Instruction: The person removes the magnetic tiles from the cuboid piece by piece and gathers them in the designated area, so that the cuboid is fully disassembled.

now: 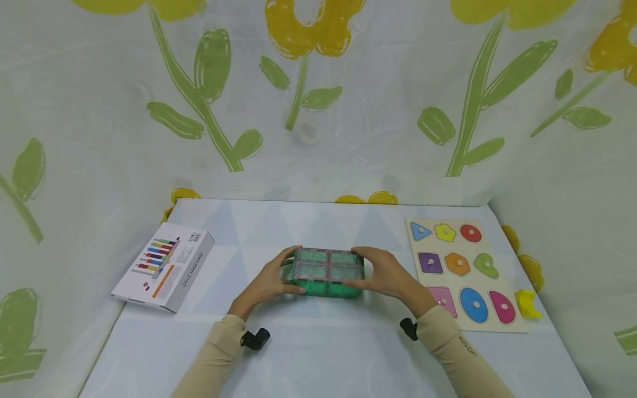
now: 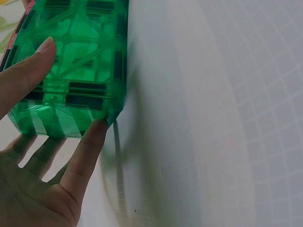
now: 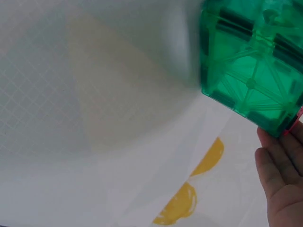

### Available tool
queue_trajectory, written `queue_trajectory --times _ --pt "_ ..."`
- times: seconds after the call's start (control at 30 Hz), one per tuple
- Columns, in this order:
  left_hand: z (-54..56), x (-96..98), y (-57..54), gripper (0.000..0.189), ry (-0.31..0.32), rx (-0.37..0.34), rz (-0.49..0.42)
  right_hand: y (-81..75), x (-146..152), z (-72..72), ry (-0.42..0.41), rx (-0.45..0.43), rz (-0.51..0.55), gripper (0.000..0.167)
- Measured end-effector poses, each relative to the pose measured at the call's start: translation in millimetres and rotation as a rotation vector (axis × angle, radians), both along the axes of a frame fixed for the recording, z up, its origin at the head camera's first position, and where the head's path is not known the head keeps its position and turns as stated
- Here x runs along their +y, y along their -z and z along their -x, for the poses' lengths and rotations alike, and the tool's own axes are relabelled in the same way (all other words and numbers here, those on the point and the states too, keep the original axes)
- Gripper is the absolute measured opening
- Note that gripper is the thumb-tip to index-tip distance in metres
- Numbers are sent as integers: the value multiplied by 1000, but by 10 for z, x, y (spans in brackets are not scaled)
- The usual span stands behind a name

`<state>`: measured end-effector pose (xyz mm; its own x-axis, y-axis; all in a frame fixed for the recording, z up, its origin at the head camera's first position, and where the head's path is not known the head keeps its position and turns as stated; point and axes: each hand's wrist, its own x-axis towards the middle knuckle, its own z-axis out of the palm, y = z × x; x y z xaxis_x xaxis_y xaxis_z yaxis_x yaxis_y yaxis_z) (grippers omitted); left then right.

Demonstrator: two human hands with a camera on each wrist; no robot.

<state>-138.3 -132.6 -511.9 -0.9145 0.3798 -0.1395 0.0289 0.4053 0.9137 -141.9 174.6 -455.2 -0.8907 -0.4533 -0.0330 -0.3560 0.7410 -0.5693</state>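
Between both hands is a translucent green box built of magnetic tiles [image 1: 328, 288], with a pinkish windowed tile layer [image 1: 328, 264] on top. My left hand [image 1: 271, 281] grips its left end, the thumb in front and the fingers behind. In the left wrist view, the left thumb [image 2: 33, 66] lies along a green tile face [image 2: 78, 52] and a fingertip touches a corner. At the right end my right hand [image 1: 385, 272] holds the box, thumb at the front and index finger at the top back edge. Its fingers [image 3: 281, 163] show beside the green tiles [image 3: 251, 82] in the right wrist view.
A white printed box [image 1: 164, 268] lies at the left of the pale patterned table [image 1: 318, 348]. On the right is a wooden shape puzzle board [image 1: 423, 243] with knobbed pieces, a yellow curved piece [image 1: 527, 305] beside it. Flower-printed fabric [image 1: 348, 149] surrounds the table.
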Motion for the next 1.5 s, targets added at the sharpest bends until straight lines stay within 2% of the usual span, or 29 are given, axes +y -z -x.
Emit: queue_trajectory --times 0.33,0.6,0.73,0.93,1.03,1.17,1.23,1.37,1.5 --pt "-9 -26 -40 103 4 -18 6 33 -7 -4 -14 71 -1 79" --pt "-24 -63 -42 104 26 -15 0 23 -25 12 -26 66 -5 78" --pt "-26 -67 -35 103 25 -19 0 7 -22 28 -19 26 -3 76" --pt "-23 -68 -32 104 23 -19 -16 -9 -3 59 7 -38 65 62" --pt "-22 -73 -29 104 27 -19 -16 -5 11 73 25 -99 95 58" --pt "-24 -80 -25 105 29 -22 -12 11 13 90 82 -198 175 55" --pt "-26 -79 -24 105 28 -26 -13 22 6 99 111 -220 210 57" --pt "-28 -76 -14 105 20 -26 -20 58 -4 119 139 -223 295 55" --pt "-30 -84 -8 108 21 -7 -28 103 -23 142 104 -178 399 38"
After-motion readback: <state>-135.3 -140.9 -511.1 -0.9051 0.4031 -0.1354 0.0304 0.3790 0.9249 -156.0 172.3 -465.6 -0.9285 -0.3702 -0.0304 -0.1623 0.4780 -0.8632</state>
